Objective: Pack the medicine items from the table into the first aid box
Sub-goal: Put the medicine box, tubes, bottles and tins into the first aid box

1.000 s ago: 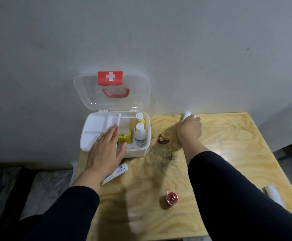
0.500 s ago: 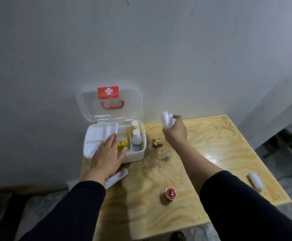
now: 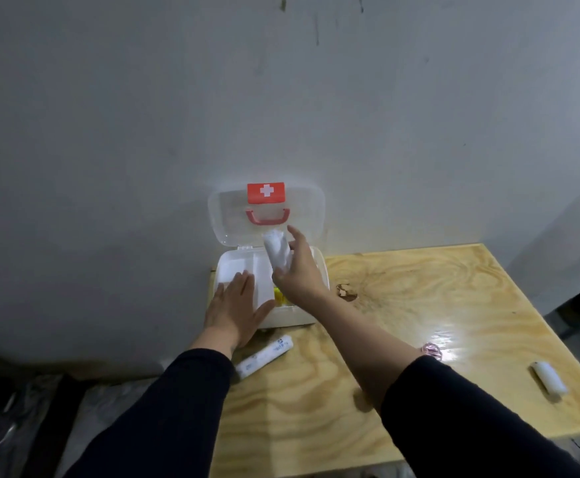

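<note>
The white first aid box (image 3: pixel 319 270) stands open at the table's far left corner, its clear lid (image 3: pixel 312 215) with a red cross leaning on the wall. My right hand (image 3: pixel 299 270) hovers over the box, holding a white bandage roll (image 3: pixel 276 251) upright above the compartments. My left hand (image 3: pixel 235 310) lies flat on the box's front left edge, fingers spread. A yellow item (image 3: pixel 279 300) shows inside the box under my right hand. A white tube (image 3: pixel 264 355) lies on the table just in front of the box. Another white roll (image 3: pixel 550 377) lies near the right edge.
The wooden table (image 3: pixel 419 305) has a dark knot (image 3: pixel 346 292) right of the box. A small pink round item (image 3: pixel 431 350) sits partly behind my right forearm. The grey wall rises directly behind the box. The floor drops off at left and right.
My right hand has carried the white roll from the table's far middle leftward to above the open box. My left hand stays on the box. The view has tilted upward.
</note>
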A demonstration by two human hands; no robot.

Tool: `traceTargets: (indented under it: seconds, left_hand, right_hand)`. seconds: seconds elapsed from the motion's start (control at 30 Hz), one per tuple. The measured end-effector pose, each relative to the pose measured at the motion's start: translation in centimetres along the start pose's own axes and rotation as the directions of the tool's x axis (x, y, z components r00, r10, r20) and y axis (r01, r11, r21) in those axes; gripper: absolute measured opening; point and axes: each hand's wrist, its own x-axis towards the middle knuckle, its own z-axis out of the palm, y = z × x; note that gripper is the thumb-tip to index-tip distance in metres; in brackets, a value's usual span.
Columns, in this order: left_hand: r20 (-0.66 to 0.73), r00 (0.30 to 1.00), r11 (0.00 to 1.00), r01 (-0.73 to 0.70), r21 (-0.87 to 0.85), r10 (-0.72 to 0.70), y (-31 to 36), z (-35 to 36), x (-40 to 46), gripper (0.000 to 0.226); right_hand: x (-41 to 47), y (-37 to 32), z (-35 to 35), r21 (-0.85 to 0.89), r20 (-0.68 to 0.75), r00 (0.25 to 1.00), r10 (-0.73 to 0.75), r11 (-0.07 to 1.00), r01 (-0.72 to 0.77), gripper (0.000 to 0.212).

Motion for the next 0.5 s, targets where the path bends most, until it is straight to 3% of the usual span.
traceTargets:
  seconds: [0.2,0.5]
  left_hand:
    - [-0.023,1.000,0.998,-0.023,-0.057,0.021,0.3,-0.7,-0.8,0.077]
    - [-0.035,0.999,0.998,-0.029,-0.063,0.027,0.0,-0.2,-0.3,0.079]
  right_hand:
    - [-0.2,1.5,2.3,-0.046,0.086,0.996,0.010,0.999,-0.006,0.094]
    - [-0.3,1.7,2.0,-0.165,0.088,0.993,0.074,0.985,-0.059,0.072]
